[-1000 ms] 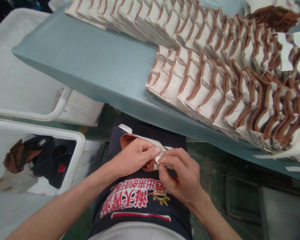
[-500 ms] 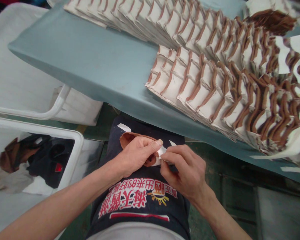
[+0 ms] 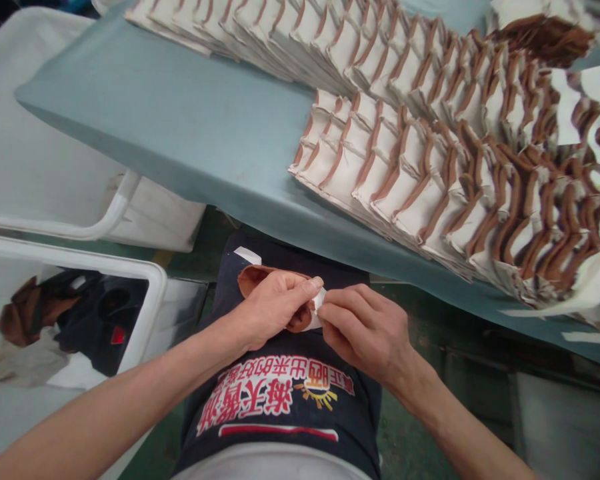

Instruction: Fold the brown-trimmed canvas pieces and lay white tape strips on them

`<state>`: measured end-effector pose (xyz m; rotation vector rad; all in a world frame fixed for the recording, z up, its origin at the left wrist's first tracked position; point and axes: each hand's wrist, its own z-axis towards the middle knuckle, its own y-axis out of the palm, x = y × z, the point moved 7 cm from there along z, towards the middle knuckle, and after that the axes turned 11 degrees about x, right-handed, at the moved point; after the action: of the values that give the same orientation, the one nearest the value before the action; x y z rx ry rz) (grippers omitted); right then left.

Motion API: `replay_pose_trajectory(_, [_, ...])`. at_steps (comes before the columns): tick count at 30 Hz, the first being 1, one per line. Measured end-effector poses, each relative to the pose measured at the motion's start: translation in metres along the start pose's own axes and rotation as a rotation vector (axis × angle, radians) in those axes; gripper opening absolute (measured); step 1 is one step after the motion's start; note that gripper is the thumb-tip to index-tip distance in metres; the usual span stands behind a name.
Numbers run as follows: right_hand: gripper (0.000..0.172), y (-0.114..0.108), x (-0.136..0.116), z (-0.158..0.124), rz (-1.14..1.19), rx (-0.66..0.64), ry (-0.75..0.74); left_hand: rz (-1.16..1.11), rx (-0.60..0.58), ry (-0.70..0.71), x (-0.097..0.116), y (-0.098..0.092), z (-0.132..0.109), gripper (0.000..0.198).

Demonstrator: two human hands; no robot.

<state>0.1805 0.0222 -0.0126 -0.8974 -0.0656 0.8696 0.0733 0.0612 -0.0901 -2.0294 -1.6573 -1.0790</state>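
My left hand (image 3: pixel 273 308) and my right hand (image 3: pixel 365 330) meet over my lap, both pinching a small brown and white fabric piece (image 3: pixel 253 277). The left hand covers most of it; its brown rounded end sticks out to the left. A white strip (image 3: pixel 319 298) of the piece shows between the fingertips of the two hands. Below the hands lies a dark apron (image 3: pixel 280 393) with red and white print.
A blue-grey padded table (image 3: pixel 180 133) stands ahead, with two long overlapping rows of folded white and brown pieces (image 3: pixel 430 180) across its right and far side. White bins (image 3: pixel 55 267) stand at the left; the nearer one holds dark and brown items (image 3: pixel 65 313).
My right hand has closed in on my left hand, and the white strip between them now shows much less. The view has barely shifted.
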Motion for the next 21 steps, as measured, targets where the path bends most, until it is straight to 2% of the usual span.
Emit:
replay_pose_trajectory(10, [0.017, 0.0, 0.01, 0.002, 0.054, 0.009, 0.074, 0.024, -0.02, 0.006, 0.002, 0.005, 0.005, 0.057])
replay_pose_trajectory(15, [0.013, 0.0, 0.013, -0.002, 0.047, 0.022, 0.141, 0.03, -0.016, 0.021, 0.003, 0.004, 0.006, 0.057])
replay_pose_trajectory(21, [0.012, 0.002, 0.008, -0.001, -0.029, 0.001, 0.055, 0.025, 0.036, 0.001, -0.001, 0.0, 0.008, 0.057])
